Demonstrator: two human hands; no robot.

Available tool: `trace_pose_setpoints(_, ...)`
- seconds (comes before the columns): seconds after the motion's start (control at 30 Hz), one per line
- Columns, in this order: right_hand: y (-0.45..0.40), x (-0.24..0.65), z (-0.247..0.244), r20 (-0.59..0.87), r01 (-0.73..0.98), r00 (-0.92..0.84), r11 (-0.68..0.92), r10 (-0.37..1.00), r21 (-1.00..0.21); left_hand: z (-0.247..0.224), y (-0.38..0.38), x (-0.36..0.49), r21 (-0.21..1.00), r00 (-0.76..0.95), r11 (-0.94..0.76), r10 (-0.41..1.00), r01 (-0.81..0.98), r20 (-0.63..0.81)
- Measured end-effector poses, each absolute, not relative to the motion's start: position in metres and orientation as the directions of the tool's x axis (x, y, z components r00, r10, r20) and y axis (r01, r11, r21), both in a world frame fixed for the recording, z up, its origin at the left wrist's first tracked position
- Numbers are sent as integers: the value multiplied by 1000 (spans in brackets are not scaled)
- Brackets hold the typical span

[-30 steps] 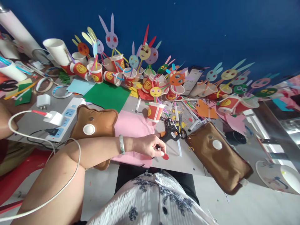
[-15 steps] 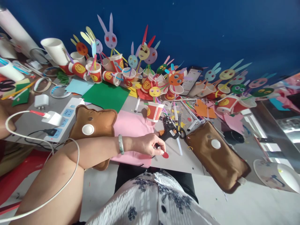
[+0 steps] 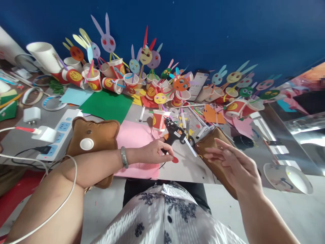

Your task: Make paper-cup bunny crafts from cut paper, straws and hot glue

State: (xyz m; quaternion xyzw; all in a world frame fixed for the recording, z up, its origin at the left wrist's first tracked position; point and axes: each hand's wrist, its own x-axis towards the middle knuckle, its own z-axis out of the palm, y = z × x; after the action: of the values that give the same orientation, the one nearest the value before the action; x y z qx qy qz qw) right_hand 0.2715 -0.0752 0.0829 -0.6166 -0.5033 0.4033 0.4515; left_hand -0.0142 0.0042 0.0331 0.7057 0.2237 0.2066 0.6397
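here, the right hand (image 3: 238, 167) is raised over a brown pouch (image 3: 212, 168), fingers loosely parted and holding nothing. near the front edge of the tabletop (image 3: 184, 171), the left hand (image 3: 156, 152) pinches a red disc (image 3: 175, 159) between thumb and fingers. just beyond lies a black glue gun (image 3: 175, 133), its handle partly hidden by that hand. farther back stand paper cups (image 3: 158, 121) bearing rabbit faces, near a blue wall (image 3: 198, 30).
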Motion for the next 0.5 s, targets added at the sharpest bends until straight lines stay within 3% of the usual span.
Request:
trace_pose_setpoints(0.1, -63, 263, 80, -132, 91, 65, -138, 989, -986, 34, 4, -14, 991, 805, -114, 593, 72, 9)
trace_pose_setpoints(0.33, -62, 272, 79, -123, 99, 43, -126, 992, -987, 39, 3, -17, 996, 814, -76, 581, 35, 16)
trace_pose_setpoints(0.43, -76, 290, 87, -44, 191, 60, -55, 997, -980, 39, 4, -16, 996, 816, -84, 577, 22, 31)
trace_pose_setpoints(0.5, -95, 307, 90, -16, 356, -6, -13, 1000, -934, 39, 3, -16, 998, 816, -67, 578, 22, 21)
